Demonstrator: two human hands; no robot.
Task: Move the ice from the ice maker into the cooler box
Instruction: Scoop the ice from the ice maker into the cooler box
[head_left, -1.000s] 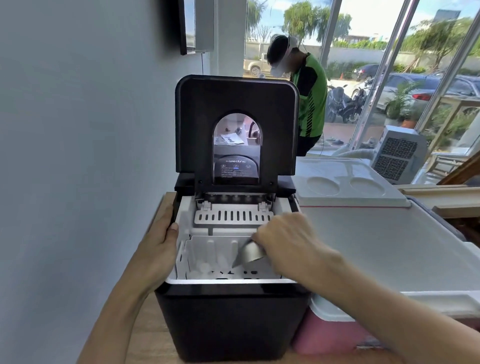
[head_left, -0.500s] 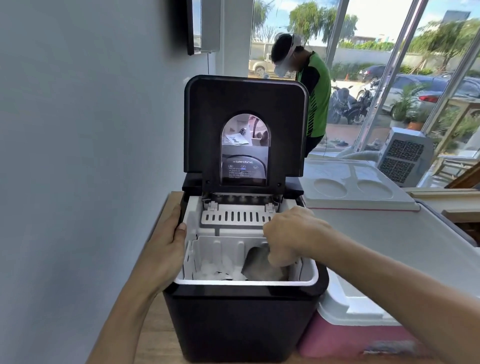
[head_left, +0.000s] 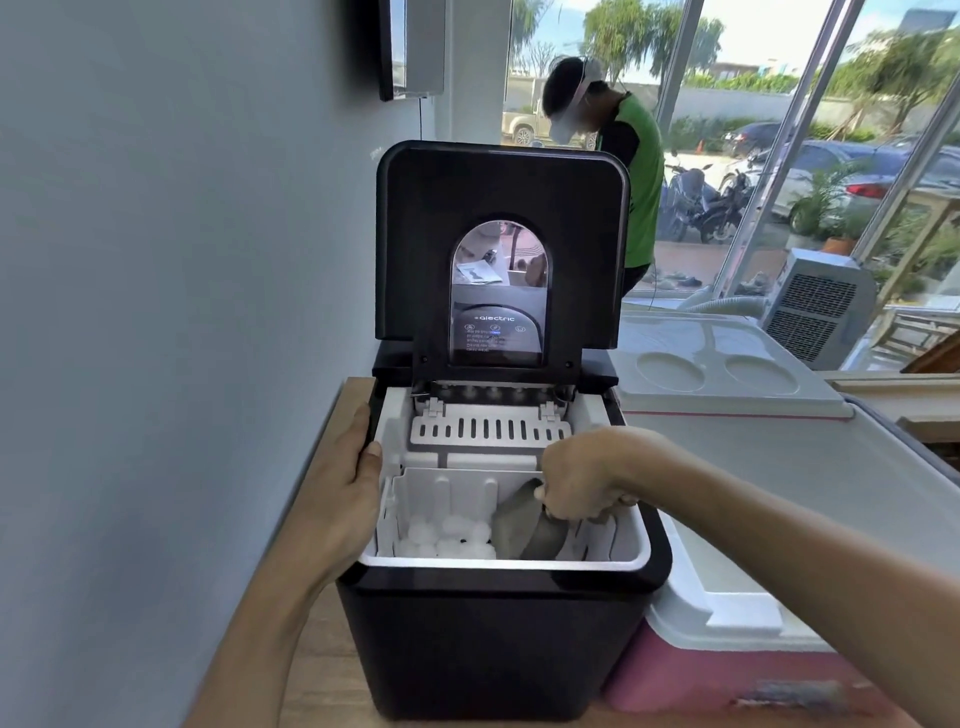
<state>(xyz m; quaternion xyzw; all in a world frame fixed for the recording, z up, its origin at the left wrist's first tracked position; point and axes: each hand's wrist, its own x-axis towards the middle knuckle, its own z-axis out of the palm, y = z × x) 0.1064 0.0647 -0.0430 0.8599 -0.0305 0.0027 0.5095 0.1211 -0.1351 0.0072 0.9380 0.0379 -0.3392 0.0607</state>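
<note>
A black ice maker (head_left: 498, 639) stands in front of me with its lid (head_left: 498, 208) raised upright. Inside, white ice pieces (head_left: 447, 538) lie in the white basket at the lower left. My right hand (head_left: 582, 480) reaches in from the right and grips a grey metal scoop (head_left: 524, 525), whose blade points down into the basket beside the ice. My left hand (head_left: 348, 499) clasps the ice maker's left rim. The pink cooler box (head_left: 691, 670) with a white lid (head_left: 727, 613) sits directly to the right, its lid closed.
A grey wall runs close along the left. The ice maker stands on a wooden surface (head_left: 332, 670). A second white lid with two round recesses (head_left: 717, 374) lies behind the cooler. A person in a green vest (head_left: 634, 171) stands behind, by glass windows. A grey cooling unit (head_left: 815, 306) stands at the right.
My right hand has pushed the scoop deeper into the basket, with its blade now tipped downward beside the ice. My left hand stays on the rim. The view has shifted slightly.
</note>
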